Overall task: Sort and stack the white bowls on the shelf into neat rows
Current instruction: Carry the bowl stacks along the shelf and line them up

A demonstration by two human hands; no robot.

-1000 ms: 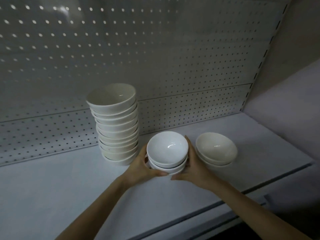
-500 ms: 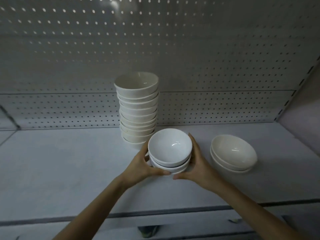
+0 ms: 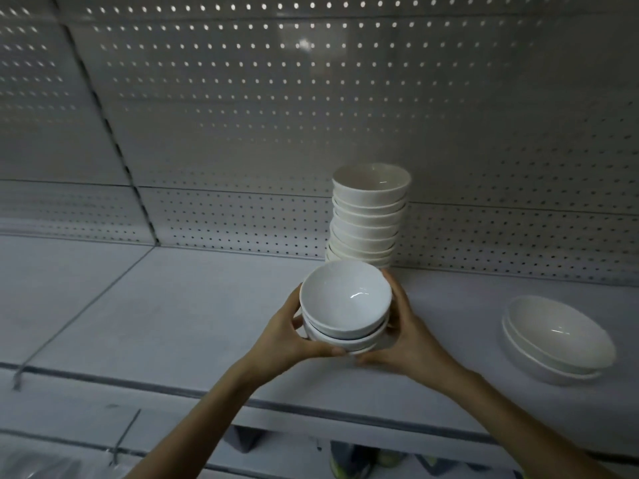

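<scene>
Head view: both hands met round a small stack of white bowls [image 3: 345, 300], approx. three nested, mouth up. Left hand [image 3: 287, 335] cupped the stack's left side, fingers curled on the wall and thumb under the lower rims. Right hand [image 3: 411, 335] did likewise on the right side, fingers wrapped behind and thumb tip near the left thumb at the base. Couldn't tell whether the stack sat on the shelf or was held just off it.

Right behind it, a tall stack [image 3: 370, 216] of the same bowls stood vs. the back wall, leaning a little. The held bowls hid its bottom. Well apart to the right, a pair of bowls [image 3: 556, 337] lay nested on the shelf, wider-looking at the lens edge.

The shelf [image 3: 173, 305] was a pale flat deck w/ a seam running front to back at left and a dark front rail [image 3: 138, 378]. The pegboard back panel [image 3: 311, 115] rose behind, split by a slotted upright [image 3: 114, 143]. Light dim. Below the rail, dark shapes too unclear to name.
</scene>
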